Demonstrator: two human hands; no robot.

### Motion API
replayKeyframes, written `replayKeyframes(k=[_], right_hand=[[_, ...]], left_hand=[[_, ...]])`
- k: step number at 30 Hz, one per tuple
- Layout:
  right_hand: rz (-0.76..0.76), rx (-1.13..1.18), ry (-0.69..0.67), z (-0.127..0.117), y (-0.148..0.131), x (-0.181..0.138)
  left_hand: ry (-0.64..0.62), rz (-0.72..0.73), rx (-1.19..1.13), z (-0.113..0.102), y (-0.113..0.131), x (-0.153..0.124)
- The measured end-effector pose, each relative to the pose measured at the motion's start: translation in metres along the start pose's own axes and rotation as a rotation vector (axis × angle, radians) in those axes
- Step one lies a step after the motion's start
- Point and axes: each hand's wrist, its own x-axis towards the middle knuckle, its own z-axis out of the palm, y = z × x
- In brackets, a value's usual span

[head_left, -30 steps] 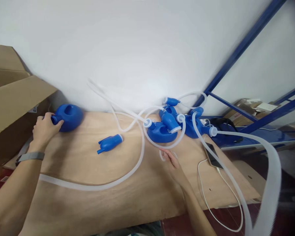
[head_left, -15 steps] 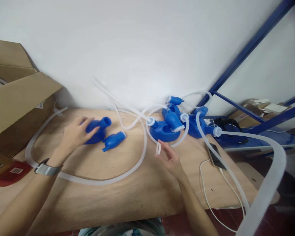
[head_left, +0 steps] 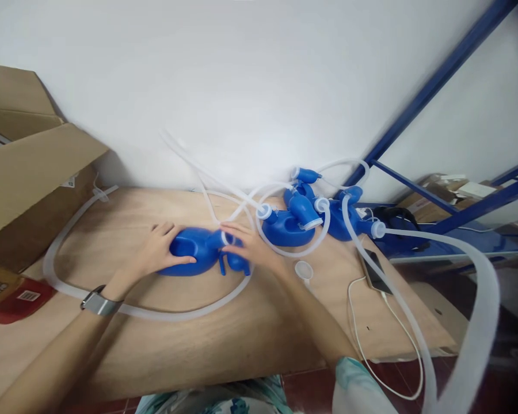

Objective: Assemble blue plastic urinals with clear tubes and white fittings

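My left hand (head_left: pixel 157 252) grips a rounded blue plastic vessel (head_left: pixel 194 259) lying on the plywood table (head_left: pixel 198 339). My right hand (head_left: pixel 248 247) is closed on a small blue connector piece (head_left: pixel 235 263) held against the vessel's neck. A white ring cap (head_left: pixel 304 269) lies on the table just right of my right wrist. A translucent hose (head_left: pixel 125 309) loops around both hands.
More blue vessels with tubes (head_left: pixel 302 221) are heaped at the back by the wall. A phone (head_left: pixel 373 277) with a white cable lies at the right edge. A wide corrugated hose (head_left: pixel 479 322) hangs right. An open cardboard box (head_left: pixel 21 184) stands left, a blue rack (head_left: pixel 435 201) right.
My left hand brought the blue vessel from the far left to the table's middle. My right hand put the white ring down and took hold of the small blue connector, bringing it to the vessel.
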Motion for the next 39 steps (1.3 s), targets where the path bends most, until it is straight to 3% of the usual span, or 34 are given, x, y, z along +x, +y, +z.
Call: replayKeyframes(k=[6, 11, 15, 19, 23, 27, 30, 34, 37, 39], right_hand=[[-0.064, -0.083, -0.154, -0.010, 0.012, 0.006], [-0.181, -0.144, -0.192, -0.016, 0.010, 0.010], [-0.286, -0.309, -0.324, -0.016, 0.014, 0.023], [-0.532, -0.471, -0.413, -0.007, 0.021, 0.043], [-0.913, -0.478, -0.459, 0.003, 0.025, 0.066], [-1.146, -0.445, -0.680, 0.003, 0.017, 0.086], [-1.099, -0.391, -0.866, 0.000, 0.008, 0.094], [-0.908, -0.342, -0.962, 0.002, 0.005, 0.093], [-0.775, -0.311, -0.890, 0.008, 0.010, 0.084], [-0.740, -0.261, -0.737, 0.013, 0.013, 0.074]], left_hand=[[0.007, 0.051, -0.117, 0.001, 0.000, 0.005], [-0.050, 0.080, -0.166, -0.004, -0.004, 0.013], [-0.080, 0.095, -0.192, -0.004, -0.005, 0.018], [-0.065, 0.102, -0.199, 0.000, -0.007, 0.020], [-0.067, 0.148, -0.194, 0.002, -0.007, 0.021], [-0.054, 0.191, -0.191, 0.002, -0.007, 0.021], [-0.067, 0.194, -0.180, 0.003, -0.005, 0.021], [-0.069, 0.168, -0.149, 0.008, -0.003, 0.022], [-0.053, 0.153, -0.127, 0.013, -0.003, 0.021], [-0.040, 0.155, -0.114, 0.015, -0.004, 0.021]])
